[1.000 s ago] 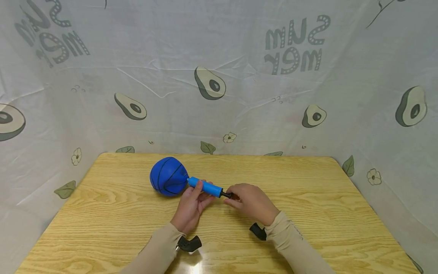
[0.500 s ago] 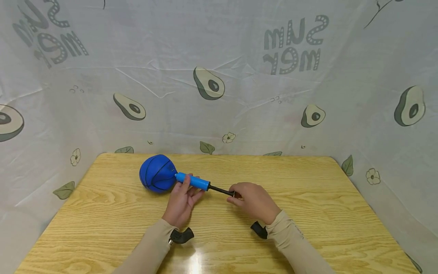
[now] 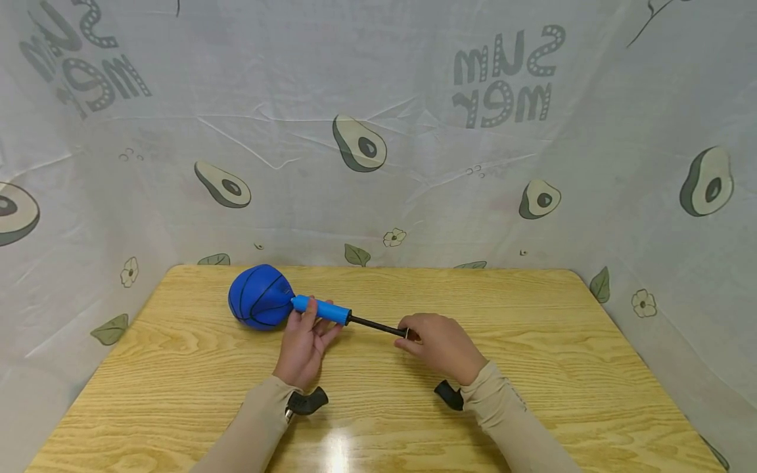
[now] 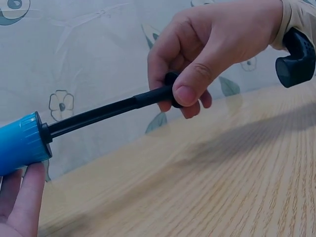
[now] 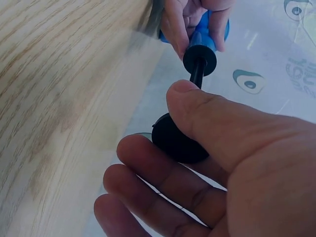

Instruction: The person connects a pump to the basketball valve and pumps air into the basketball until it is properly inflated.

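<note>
First, at left, a blue basketball, tapering toward its right side, is near the back edge of the wooden table; whether it rests on the wood is unclear. At that taper it meets the nozzle end of a blue hand pump, whose barrel the left hand grips, thumb above and fingers beneath. Further right, the black plunger rod is well drawn out, its disc-shaped handle pinched between thumb and fingers of the right hand. The step appears to be an inflating stroke; the next move would call for a steady barrel and a straight push along the rod. Wood lies open to the right and between the forearms; little remains behind the basketball.
</note>
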`<state>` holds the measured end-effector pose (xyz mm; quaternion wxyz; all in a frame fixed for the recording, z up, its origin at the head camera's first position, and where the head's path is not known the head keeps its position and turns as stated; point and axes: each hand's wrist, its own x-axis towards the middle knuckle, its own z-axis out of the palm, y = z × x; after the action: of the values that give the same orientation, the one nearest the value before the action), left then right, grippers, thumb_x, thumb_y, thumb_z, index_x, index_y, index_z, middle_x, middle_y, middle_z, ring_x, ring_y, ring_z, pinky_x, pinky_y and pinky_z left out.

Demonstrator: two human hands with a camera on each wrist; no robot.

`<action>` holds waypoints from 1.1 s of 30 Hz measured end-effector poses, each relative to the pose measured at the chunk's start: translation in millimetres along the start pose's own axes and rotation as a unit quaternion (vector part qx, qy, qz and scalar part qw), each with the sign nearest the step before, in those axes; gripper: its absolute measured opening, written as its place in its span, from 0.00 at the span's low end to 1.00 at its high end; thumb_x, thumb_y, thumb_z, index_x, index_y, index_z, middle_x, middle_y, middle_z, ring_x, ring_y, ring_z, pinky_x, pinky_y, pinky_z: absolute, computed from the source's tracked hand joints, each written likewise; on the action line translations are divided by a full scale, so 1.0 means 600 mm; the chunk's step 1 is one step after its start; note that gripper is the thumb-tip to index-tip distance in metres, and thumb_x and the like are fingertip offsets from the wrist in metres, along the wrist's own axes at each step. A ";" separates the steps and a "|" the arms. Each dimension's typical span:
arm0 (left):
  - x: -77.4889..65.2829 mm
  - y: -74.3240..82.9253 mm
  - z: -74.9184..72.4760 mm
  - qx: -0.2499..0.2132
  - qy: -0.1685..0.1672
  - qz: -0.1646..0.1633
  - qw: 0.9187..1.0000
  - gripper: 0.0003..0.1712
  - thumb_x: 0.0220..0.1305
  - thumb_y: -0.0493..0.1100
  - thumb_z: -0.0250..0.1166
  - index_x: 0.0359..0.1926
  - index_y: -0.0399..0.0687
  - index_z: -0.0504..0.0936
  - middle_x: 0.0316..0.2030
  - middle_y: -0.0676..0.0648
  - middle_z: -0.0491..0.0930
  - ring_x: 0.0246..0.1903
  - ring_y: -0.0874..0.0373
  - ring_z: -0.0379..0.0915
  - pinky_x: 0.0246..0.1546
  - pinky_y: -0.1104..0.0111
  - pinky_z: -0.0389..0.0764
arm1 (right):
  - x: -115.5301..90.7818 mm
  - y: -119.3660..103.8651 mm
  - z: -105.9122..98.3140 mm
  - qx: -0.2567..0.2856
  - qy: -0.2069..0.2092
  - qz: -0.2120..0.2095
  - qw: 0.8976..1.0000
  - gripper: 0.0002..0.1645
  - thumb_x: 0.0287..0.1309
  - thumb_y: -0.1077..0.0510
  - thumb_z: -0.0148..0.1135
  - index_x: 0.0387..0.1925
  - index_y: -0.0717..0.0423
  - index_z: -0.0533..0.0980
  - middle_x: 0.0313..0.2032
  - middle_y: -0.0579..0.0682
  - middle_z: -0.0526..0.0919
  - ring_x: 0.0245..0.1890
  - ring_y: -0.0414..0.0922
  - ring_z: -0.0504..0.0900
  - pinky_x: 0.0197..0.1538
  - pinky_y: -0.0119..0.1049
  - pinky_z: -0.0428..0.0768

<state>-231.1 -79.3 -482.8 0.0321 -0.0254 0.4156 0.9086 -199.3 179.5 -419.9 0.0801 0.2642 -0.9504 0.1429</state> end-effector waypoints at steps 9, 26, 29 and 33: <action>-0.008 -0.005 0.006 0.001 -0.002 -0.011 1.000 0.18 0.83 0.50 0.48 0.64 0.50 0.59 0.63 0.40 0.69 0.53 0.57 0.81 0.58 0.59 0.85 | 0.000 0.002 0.000 0.001 -0.005 -0.033 0.999 0.09 0.64 0.50 0.72 0.36 0.49 0.83 0.23 0.37 0.74 0.22 0.32 0.68 0.25 0.28 0.70; -0.044 -0.044 0.044 0.049 -0.094 -0.060 0.993 0.27 0.85 0.50 0.46 0.71 0.41 0.50 0.63 0.38 0.66 0.56 0.55 0.78 0.64 0.57 0.80 | 0.006 -0.015 0.008 0.029 -0.015 -0.068 0.997 0.11 0.62 0.49 0.74 0.31 0.47 0.81 0.20 0.34 0.72 0.19 0.30 0.66 0.23 0.25 0.68; -0.047 -0.047 0.047 0.057 -0.099 -0.060 0.992 0.28 0.84 0.52 0.47 0.71 0.41 0.50 0.65 0.36 0.64 0.57 0.55 0.78 0.64 0.57 0.80 | 0.006 -0.017 0.009 0.028 -0.015 -0.073 0.997 0.12 0.62 0.49 0.74 0.29 0.47 0.79 0.20 0.34 0.71 0.19 0.30 0.65 0.22 0.25 0.67; -0.045 -0.047 0.047 0.056 -0.091 -0.057 0.993 0.28 0.84 0.52 0.47 0.71 0.41 0.51 0.64 0.36 0.65 0.55 0.55 0.78 0.63 0.58 0.81 | 0.007 -0.016 0.010 0.023 -0.017 -0.066 0.997 0.11 0.63 0.49 0.74 0.30 0.46 0.80 0.20 0.34 0.71 0.19 0.30 0.66 0.22 0.25 0.68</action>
<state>-202.3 -40.8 -483.5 0.1229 0.0360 0.4591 0.8791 -198.1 167.5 -422.6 0.0670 0.3307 -0.9285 0.1548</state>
